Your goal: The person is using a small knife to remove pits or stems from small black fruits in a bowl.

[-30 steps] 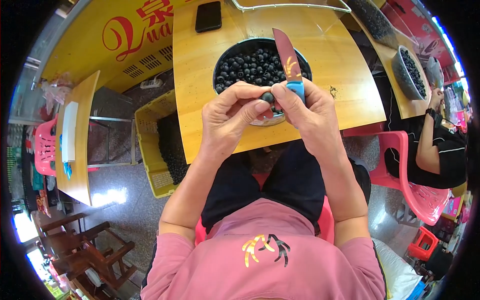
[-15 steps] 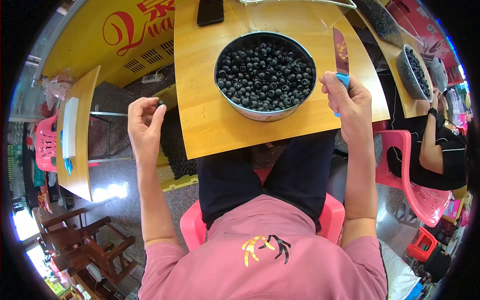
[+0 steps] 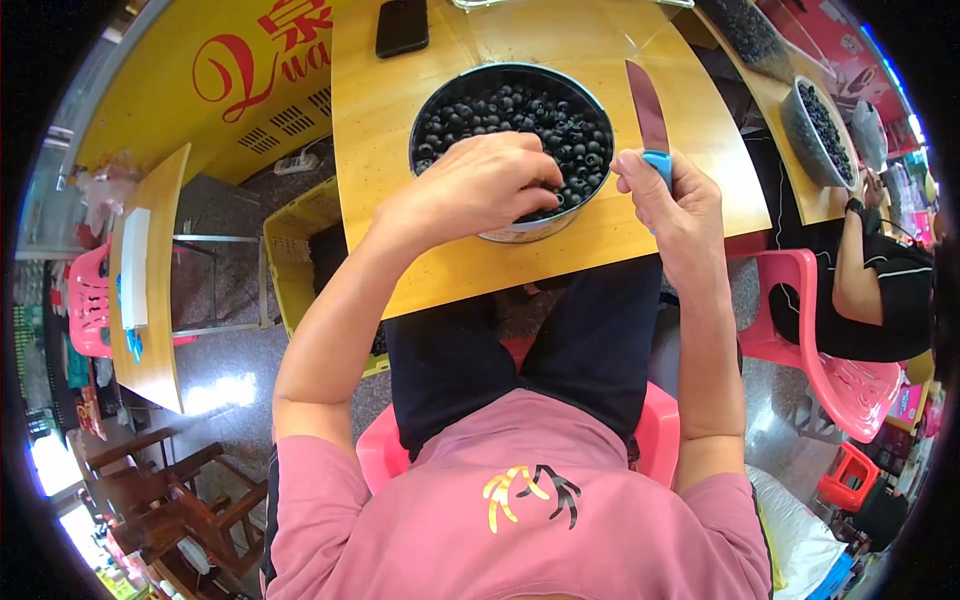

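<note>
A round tub (image 3: pixel 520 232) full of small, round, black, shiny pieces (image 3: pixel 578 150) stands on the wooden table; several pieces show a round opening. My left hand (image 3: pixel 485 180) reaches across the tub's near rim, fingers curled down among the pieces. Its fingertips are partly hidden, so what they pinch does not show. To the right of the tub, my right hand (image 3: pixel 680 205) is closed round the blue handle of a knife (image 3: pixel 648 110). The blade points up and away from me, apart from the tub.
The wooden table (image 3: pixel 440 270) has a black phone (image 3: pixel 402 27) at its far left. Below its left edge stands a yellow crate (image 3: pixel 290 245). At the right, another person's arm (image 3: pixel 855 270) is beside a second bowl (image 3: pixel 822 135) of black pieces. A pink chair (image 3: pixel 790 300) stands there.
My left hand has swung from above the crate at the left, where it held a small dark piece, rightward into the tub. My right hand still holds the knife, now tilted slightly left.
</note>
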Motion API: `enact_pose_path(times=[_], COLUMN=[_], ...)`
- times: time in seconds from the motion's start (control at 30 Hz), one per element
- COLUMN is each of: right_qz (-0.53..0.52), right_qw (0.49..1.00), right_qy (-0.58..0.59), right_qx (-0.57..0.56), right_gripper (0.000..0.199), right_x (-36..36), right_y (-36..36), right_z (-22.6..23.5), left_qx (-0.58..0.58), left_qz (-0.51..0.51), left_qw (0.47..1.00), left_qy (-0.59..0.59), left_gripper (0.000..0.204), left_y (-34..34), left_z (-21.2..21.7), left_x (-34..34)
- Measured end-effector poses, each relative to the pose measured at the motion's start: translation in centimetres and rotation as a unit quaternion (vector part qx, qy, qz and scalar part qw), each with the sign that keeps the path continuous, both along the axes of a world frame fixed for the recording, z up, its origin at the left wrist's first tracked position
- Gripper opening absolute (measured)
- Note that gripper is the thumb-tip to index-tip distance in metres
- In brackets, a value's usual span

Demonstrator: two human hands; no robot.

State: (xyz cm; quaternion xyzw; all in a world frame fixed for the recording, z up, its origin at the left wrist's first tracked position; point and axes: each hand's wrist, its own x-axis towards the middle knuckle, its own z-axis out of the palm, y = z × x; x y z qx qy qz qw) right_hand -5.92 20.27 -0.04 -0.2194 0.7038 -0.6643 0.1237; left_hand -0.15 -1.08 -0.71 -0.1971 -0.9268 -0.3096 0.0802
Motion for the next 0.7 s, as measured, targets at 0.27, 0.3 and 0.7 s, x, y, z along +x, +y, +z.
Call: enact_pose_path(times=[0.27, 0.3, 0.7], right_qz=[0.001, 0.004, 0.072], right_qw=[1.0, 1.0, 0.993], right_qy=[-0.019, -0.021, -0.068], right_qx=[0.0, -0.001, -0.065], right_gripper=[0.021, 0.02, 0.022], right_x=[-0.1, 0.0, 2.2], right_y=[0.4, 0.3, -3.5], right_z=[-0.2, -0.2, 0.9], left_qx=[0.036, 0.035, 0.505], left_qz=[0.005, 0.004, 0.063], left_qw=[0.998, 0.998, 0.858], left_qy=[-0.046, -0.046, -0.078], left_gripper=[0.017, 0.017, 0.025], left_y=[-0.1, 0.0, 0.9], left_z=[0.0, 0.2, 1.4], left_x=[0.1, 0.5, 3.9])
